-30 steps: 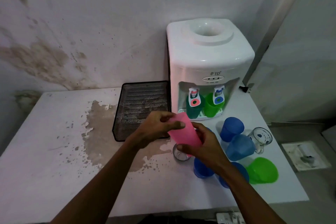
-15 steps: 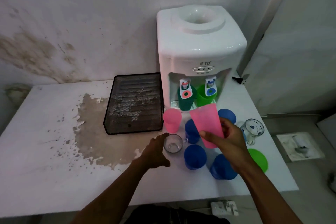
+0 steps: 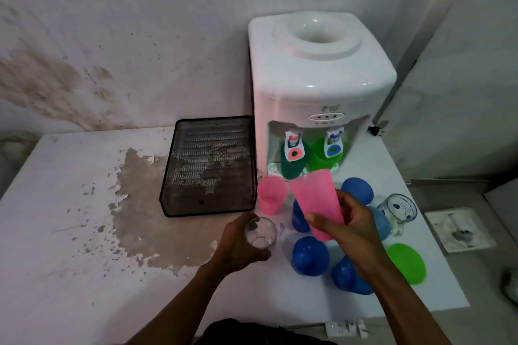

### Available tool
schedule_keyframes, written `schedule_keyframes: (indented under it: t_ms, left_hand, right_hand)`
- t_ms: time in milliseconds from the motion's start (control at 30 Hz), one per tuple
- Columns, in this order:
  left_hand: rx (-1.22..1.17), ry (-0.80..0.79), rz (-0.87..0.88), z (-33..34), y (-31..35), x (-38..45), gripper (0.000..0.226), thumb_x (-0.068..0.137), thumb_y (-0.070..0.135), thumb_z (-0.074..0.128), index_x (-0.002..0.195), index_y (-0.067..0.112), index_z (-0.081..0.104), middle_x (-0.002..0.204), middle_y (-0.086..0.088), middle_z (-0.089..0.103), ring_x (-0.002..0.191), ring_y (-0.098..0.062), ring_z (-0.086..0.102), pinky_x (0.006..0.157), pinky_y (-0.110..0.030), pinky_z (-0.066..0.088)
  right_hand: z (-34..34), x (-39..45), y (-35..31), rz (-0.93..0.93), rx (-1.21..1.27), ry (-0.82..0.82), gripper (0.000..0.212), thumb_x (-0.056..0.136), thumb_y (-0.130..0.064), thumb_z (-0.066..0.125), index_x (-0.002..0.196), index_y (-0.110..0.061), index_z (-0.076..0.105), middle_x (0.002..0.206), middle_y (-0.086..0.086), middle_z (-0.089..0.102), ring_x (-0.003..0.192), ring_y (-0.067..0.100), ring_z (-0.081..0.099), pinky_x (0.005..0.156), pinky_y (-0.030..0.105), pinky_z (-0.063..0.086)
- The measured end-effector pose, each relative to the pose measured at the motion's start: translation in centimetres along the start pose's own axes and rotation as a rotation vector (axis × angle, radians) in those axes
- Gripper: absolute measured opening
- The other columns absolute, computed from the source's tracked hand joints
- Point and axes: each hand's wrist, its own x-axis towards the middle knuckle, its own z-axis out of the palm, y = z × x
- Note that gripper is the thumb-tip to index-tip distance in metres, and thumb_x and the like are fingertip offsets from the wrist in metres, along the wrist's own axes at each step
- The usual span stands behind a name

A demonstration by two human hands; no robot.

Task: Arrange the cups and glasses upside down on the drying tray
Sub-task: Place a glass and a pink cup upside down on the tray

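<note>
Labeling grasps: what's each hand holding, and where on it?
Right hand grips the pink cup around its lower body. Left hand wraps the clear glass around its side.

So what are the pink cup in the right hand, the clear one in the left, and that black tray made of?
The held pink cup looks like thin translucent plastic with a matte finish: light glows through its wall. The clear tumbler in the left hand seems to be glass, though clear plastic is possible; it is see-through with bright glints. The black tray appears to be metal mesh, from its fine perforated weave.

blue cup (image 3: 300,218) (half behind pink cup (image 3: 318,202))
</note>
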Motion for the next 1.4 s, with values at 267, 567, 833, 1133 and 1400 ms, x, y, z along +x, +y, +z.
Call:
schedule_keyframes:
  t_ms: [267, 567, 833, 1133, 1400]
  left_hand:
    - [-0.405, 0.239, -0.069, -8.6, -1.1, 2.1, 0.053, 0.050, 0.005, 0.086, 0.097, 0.016, 0.065, 0.090, -0.001, 0.073, 0.077, -0.004, 0.068, 0.064, -0.016, 0.052]
    - [-0.967, 0.325, -0.412, -16.0, -2.8, 12.2, 0.023, 0.078, 0.025, 0.073, 0.069, 0.008, 0.061, 0.052, -0.004, 0.058, 0.041, -0.014, 0.054, 0.040, -0.022, 0.047]
    - [-1.540, 0.051, -0.673, -19.0, -5.2, 22.8, 0.048, 0.082, 0.053, 0.055, 0.096, 0.008, 0.062, 0.066, -0.009, 0.068, 0.055, -0.022, 0.062, 0.047, -0.024, 0.048]
    - [-2.042, 0.204, -0.816, -19.7, -6.0, 28.4, 0.054, 0.090, 0.041, 0.040, 0.131, 0.009, 0.052, 0.103, -0.017, 0.063, 0.079, -0.029, 0.060, 0.067, -0.033, 0.050]
    - [-2.457, 0.344, -0.915, -19.9, -6.9, 30.2, 0.059, 0.096, 0.045, 0.031, 0.128, -0.001, 0.051, 0.121, -0.027, 0.056, 0.095, -0.039, 0.058, 0.067, -0.045, 0.054]
  right_hand:
    - [8.1, 3.1, -2.5, 0.036, -0.005, -0.052, 0.082, 0.041, -0.042, 0.086, 0.112, -0.021, 0.051, 0.105, 0.002, 0.069, 0.088, 0.020, 0.069, 0.067, 0.031, 0.060]
    - [17.8, 9.9, -3.1, 0.070, -0.021, -0.049, 0.064, 0.054, -0.026, 0.092, 0.106, -0.023, 0.054, 0.106, 0.005, 0.068, 0.091, 0.023, 0.068, 0.072, 0.038, 0.061]
    - [22.8, 17.8, -3.1, 0.076, -0.092, 0.054, 0.059, 0.054, -0.022, 0.093, 0.101, -0.020, 0.057, 0.099, 0.008, 0.071, 0.085, 0.024, 0.070, 0.074, 0.040, 0.059]
    - [25.5, 24.0, -3.0, 0.120, -0.309, 0.080, 0.062, 0.051, -0.037, 0.091, 0.101, -0.027, 0.056, 0.098, 0.003, 0.068, 0.080, 0.019, 0.069, 0.066, 0.038, 0.058]
    - [27.2, 28.2, -3.2, 0.112, -0.634, 0.081, 0.071, 0.050, -0.044, 0.086, 0.114, -0.030, 0.058, 0.106, 0.006, 0.064, 0.091, 0.025, 0.062, 0.076, 0.032, 0.053]
